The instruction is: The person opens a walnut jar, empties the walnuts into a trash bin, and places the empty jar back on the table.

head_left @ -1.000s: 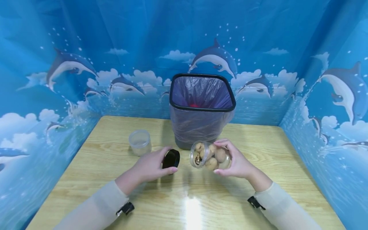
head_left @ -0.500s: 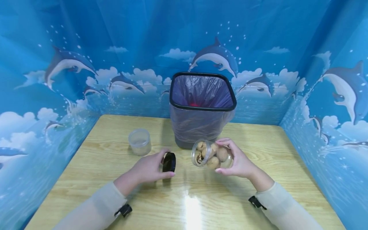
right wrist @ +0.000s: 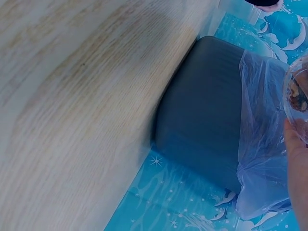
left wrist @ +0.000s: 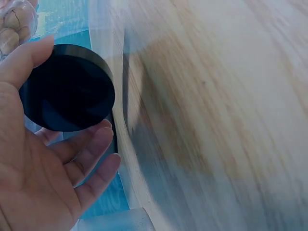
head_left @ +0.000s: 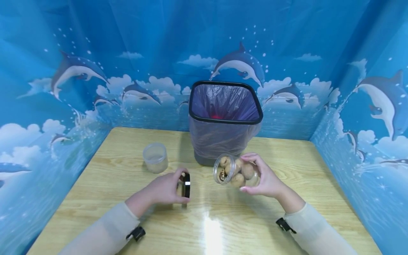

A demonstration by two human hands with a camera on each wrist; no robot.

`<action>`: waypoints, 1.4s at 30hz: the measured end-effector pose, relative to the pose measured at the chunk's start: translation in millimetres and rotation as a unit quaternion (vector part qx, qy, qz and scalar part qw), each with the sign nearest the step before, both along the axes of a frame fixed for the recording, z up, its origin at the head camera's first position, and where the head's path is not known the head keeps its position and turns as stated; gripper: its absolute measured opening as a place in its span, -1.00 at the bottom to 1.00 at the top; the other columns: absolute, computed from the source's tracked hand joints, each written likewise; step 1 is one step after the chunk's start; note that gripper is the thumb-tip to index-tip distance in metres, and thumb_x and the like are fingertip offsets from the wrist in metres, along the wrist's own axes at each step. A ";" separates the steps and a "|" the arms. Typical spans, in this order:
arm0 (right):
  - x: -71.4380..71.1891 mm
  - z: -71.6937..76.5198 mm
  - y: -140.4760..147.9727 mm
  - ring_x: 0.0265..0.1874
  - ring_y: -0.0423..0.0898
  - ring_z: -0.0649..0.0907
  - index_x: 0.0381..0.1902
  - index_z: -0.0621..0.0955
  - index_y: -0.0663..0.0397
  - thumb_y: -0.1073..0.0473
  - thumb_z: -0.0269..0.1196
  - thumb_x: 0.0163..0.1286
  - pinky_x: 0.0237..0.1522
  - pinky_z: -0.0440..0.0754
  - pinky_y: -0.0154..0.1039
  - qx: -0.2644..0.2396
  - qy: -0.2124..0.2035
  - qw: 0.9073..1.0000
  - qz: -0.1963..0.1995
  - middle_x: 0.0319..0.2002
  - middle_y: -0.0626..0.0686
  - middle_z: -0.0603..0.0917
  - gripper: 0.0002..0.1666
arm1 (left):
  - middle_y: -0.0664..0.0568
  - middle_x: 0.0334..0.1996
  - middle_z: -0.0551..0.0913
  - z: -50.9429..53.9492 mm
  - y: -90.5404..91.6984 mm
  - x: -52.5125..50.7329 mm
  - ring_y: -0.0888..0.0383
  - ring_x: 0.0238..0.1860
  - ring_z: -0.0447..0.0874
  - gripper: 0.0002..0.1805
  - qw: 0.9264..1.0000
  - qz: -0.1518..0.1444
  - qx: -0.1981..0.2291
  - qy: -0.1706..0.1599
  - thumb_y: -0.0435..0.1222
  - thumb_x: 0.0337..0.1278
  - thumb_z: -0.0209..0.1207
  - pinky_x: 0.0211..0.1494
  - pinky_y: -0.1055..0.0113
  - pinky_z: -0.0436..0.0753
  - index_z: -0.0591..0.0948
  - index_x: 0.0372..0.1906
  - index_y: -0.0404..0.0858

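My left hand [head_left: 165,187] pinches a round black lid [left wrist: 70,91] by its rim, and the lid stands on edge above the table. In the left wrist view the thumb and fingertips lie along the lid's edge. My right hand [head_left: 262,179] grips a clear jar [head_left: 220,179], tilted so that its open mouth points left toward the lid. Several walnuts [head_left: 248,171] lie inside the jar, and one piece near the mouth looks cracked. In the right wrist view only part of the jar [right wrist: 298,96] shows at the edge. Lid and jar are apart.
Behind the jar stands a dark bin [head_left: 226,141] with a black rim and a purple liner; something red shows inside. A clear plastic container [head_left: 155,158] stands left on the wooden table [head_left: 121,198]. Blue dolphin-print curtains [head_left: 159,42] surround the table.
My left hand has drawn back slightly to the left and turned the lid so that it appears edge-on. The right hand with the jar has shifted a little to the right.
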State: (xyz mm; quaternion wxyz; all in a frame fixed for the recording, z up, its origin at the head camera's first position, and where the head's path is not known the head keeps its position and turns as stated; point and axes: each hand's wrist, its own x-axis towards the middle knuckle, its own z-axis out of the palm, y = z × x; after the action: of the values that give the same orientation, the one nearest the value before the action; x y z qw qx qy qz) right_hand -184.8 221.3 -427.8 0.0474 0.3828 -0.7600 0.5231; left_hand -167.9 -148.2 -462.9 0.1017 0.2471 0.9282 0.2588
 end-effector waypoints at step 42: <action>0.7 0.0 5.6 0.27 -0.09 0.40 0.23 0.37 0.34 0.47 0.58 -0.27 0.38 0.30 -0.35 -0.004 0.008 1.000 -0.013 0.22 0.10 0.40 0.03 | -0.10 0.30 0.46 -11.1 -23.5 -2.4 -0.14 0.33 0.38 0.04 0.999 0.023 -0.029 0.004 0.16 -0.29 0.56 0.36 -0.09 0.40 0.39 0.35 -0.19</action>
State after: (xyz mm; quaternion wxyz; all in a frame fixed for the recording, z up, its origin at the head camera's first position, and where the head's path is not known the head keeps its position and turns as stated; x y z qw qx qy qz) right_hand -184.1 226.9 -427.8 0.0619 0.3770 -0.7626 0.5221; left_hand -170.3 -171.7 -474.1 0.0994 0.2241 0.9411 0.2328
